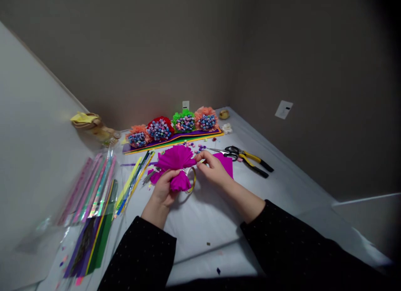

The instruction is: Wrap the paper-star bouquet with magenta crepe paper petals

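Note:
My left hand is closed around the gathered base of a magenta crepe-paper flower, which fans out above my fingers. My right hand pinches something small at the flower's right edge; I cannot make out what. A roll of tape, seen as a thin ring, hangs between my two hands, just below the flower. A flat piece of magenta paper lies under my right hand on the white table.
Several finished paper bouquets stand in a row at the back on coloured sheets. Scissors and yellow-handled pliers lie to the right. Shiny paper strips and coloured strips lie at the left. Small beads are scattered near the flower.

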A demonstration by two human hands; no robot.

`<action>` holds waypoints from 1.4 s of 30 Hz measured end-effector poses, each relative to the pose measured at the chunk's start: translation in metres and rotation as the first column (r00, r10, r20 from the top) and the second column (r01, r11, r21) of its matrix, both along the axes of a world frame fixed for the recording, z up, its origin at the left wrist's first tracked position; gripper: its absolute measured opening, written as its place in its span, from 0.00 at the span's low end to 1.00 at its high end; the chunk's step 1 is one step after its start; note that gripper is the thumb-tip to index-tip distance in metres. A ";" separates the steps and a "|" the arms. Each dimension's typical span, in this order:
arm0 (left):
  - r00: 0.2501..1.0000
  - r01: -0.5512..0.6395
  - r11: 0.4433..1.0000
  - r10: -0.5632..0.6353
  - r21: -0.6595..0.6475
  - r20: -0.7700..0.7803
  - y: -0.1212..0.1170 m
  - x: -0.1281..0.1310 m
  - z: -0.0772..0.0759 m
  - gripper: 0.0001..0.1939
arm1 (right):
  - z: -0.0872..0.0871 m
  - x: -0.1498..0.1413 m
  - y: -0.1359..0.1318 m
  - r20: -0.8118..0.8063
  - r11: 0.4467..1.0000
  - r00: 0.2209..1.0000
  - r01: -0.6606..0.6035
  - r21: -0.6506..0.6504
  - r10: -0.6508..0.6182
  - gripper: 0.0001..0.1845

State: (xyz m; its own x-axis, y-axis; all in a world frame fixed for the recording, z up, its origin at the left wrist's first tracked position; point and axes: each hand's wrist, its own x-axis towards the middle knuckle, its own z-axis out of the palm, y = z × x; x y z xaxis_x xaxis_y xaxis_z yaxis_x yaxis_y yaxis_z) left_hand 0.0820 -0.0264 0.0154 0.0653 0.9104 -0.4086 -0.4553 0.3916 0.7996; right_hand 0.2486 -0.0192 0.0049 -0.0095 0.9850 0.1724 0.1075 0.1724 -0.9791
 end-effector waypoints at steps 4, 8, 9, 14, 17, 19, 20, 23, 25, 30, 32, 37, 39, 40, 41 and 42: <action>1.000 0.028 1.000 -0.027 -0.010 0.012 0.000 -0.001 0.002 0.03 | -0.010 -0.007 0.004 -0.280 0.953 0.950 -0.203 -0.223 0.136 0.13; 1.000 0.011 0.999 -0.010 0.043 -0.019 0.000 -0.004 0.005 0.07 | -0.015 -0.007 0.006 -0.437 0.904 0.891 -0.283 -0.321 0.124 0.19; 0.999 0.014 0.997 -0.011 0.071 -0.042 0.001 -0.005 0.005 0.08 | -0.014 -0.006 0.007 -0.457 0.895 0.886 -0.267 -0.358 0.082 0.18; 0.991 0.078 0.989 -0.064 0.123 -0.116 0.002 -0.012 0.005 0.10 | -0.006 0.008 0.006 -0.583 0.765 0.812 -0.376 -0.523 0.001 0.11; 0.987 0.120 0.982 -0.103 0.144 -0.120 0.002 -0.016 0.005 0.11 | -0.002 0.011 0.002 -0.599 0.685 0.780 -0.537 -0.492 0.181 0.11; 0.982 0.173 0.966 -0.153 0.193 -0.111 0.002 -0.016 0.005 0.13 | -0.001 0.008 -0.001 -0.583 0.703 0.781 -0.544 -0.457 0.225 0.16; 0.975 0.214 0.952 -0.194 0.218 -0.112 0.001 -0.016 0.006 0.13 | -0.001 0.006 -0.002 -0.575 0.723 0.786 -0.532 -0.441 0.228 0.17; 0.947 0.315 0.913 -0.283 0.260 -0.152 0.000 -0.014 0.005 0.11 | -0.002 -0.001 -0.004 -0.543 0.777 0.806 -0.491 -0.394 0.235 0.16; 0.941 0.320 0.911 -0.273 0.261 -0.202 0.000 -0.014 0.004 0.09 | -0.003 -0.005 -0.005 -0.524 0.802 0.817 -0.472 -0.367 0.241 0.16; 0.929 0.307 0.923 -0.237 0.232 -0.286 0.001 -0.014 0.001 0.09 | -0.004 -0.008 -0.007 -0.491 0.821 0.835 -0.450 -0.350 0.248 0.14; 0.923 0.311 0.926 -0.241 0.215 -0.300 0.001 -0.013 0.003 0.10 | -0.003 -0.008 -0.006 -0.448 0.838 0.853 -0.435 -0.329 0.267 0.13; 0.900 0.348 0.916 -0.267 0.201 -0.343 -0.001 -0.010 0.006 0.11 | 0.003 -0.003 -0.003 -0.327 0.857 0.879 -0.439 -0.269 0.348 0.12; 0.891 0.357 0.912 -0.267 0.203 -0.367 -0.001 -0.010 0.005 0.12 | 0.004 0.000 -0.002 -0.297 0.870 0.883 -0.435 -0.232 0.362 0.10; 0.885 0.360 0.910 -0.264 0.204 -0.385 -0.001 -0.011 0.005 0.13 | 0.004 0.000 -0.002 -0.284 0.875 0.887 -0.430 -0.222 0.364 0.10; 0.874 0.367 0.907 -0.261 0.207 -0.410 -0.002 -0.011 0.004 0.13 | 0.003 0.001 -0.002 -0.270 0.880 0.893 -0.421 -0.218 0.361 0.10; 0.859 0.376 0.901 -0.252 0.215 -0.447 -0.002 -0.011 0.003 0.13 | 0.001 0.000 -0.002 -0.256 0.886 0.900 -0.410 -0.217 0.353 0.11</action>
State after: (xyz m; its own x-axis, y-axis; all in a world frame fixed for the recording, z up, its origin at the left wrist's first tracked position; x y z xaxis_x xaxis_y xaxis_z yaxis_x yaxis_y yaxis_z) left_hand 0.0709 -0.0280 0.0188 0.2562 0.9480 -0.1887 0.0350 0.1860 0.9819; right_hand 0.2490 -0.0208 0.0063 -0.3861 0.9211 -0.0493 -0.1208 -0.1035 -0.9873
